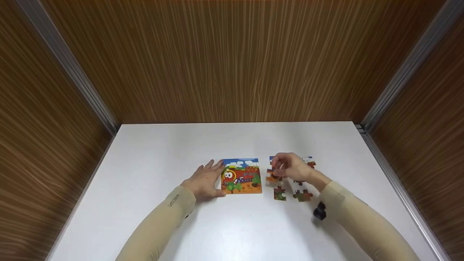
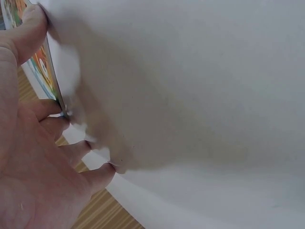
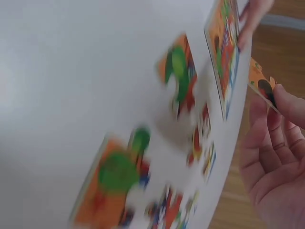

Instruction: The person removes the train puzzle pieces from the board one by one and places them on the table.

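A square picture board [image 1: 241, 177] with a red train, blue sky and orange ground lies flat on the white table. My left hand [image 1: 206, 181], fingers spread, rests along its left side; thumb and fingertips touch the edge in the left wrist view. To the right of the board, my right hand [image 1: 294, 169] pinches an orange jigsaw piece [image 3: 262, 83] with a dark patch between thumb and fingers, raised off the table. Loose jigsaw pieces lie under and around this hand, among them a green one [image 1: 279, 194] and a green-and-brown one [image 1: 303, 196]. The hand partly hides others.
The white table [image 1: 232, 232] is bounded by a wood-grain panel [image 1: 232, 61] at the back and similar panels at both sides. A small black object [image 1: 319, 211] shows at the right wrist. Nearby pieces look blurred in the right wrist view.
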The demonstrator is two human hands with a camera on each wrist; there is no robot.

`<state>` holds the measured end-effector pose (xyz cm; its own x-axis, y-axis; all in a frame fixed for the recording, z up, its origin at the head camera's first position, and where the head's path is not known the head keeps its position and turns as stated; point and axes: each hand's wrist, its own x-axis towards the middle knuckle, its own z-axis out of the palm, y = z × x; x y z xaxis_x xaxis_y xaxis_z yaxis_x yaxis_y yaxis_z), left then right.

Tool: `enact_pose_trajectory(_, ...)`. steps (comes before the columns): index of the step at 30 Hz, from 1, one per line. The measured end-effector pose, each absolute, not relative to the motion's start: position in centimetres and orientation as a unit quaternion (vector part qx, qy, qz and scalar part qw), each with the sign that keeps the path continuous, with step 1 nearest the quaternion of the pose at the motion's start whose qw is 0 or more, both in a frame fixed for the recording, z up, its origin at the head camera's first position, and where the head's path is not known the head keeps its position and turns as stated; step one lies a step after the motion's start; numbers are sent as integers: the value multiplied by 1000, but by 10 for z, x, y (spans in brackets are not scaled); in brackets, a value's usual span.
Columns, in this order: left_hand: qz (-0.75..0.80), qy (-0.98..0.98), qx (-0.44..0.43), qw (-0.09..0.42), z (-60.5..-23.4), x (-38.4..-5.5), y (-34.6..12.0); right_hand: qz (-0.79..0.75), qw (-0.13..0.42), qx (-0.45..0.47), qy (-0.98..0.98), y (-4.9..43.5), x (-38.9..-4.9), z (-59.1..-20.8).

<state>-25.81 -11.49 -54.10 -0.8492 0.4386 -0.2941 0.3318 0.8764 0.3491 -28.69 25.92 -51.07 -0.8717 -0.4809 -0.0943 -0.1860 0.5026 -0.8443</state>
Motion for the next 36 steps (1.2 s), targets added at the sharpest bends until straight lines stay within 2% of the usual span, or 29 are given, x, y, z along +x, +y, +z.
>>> enact_pose_trajectory(12,146,952,193,187,-543,-260,-113,-434,132,-138,881,343,-269,-503)
enact_pose_trajectory(21,141,952,194,191,-544,-261,-113,-430,148,-101,885,389,-251,-518)
enact_pose_trajectory(28,138,953,190,191,-543,-260,-112,-420,170,-73,888,407,-244,-534)
enact_pose_trajectory(36,147,953,187,189,-542,-258,-112,-378,153,-76,910,406,-241,-540)
